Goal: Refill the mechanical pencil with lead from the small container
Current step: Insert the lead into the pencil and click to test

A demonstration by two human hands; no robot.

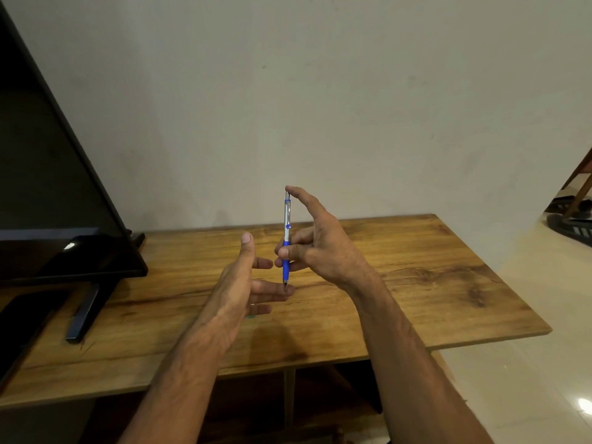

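A mechanical pencil (287, 232) with a clear barrel and blue grip stands upright above the wooden table (416, 283), tip down. My right hand (317, 248) pinches its blue grip between thumb and fingers, and the index finger rests on the top cap. My left hand (246, 280) is held open beside it, palm facing right, fingers straight; the pencil's tip is at or just above the left fingertips. A small green thing (252, 316) peeks out under the left hand; the lead container is otherwise hidden.
A black monitor (48, 187) on a stand (86, 312) fills the left side of the table. A plain wall rises behind. Tiled floor (528, 379) and a dark fan base (573, 227) lie to the right.
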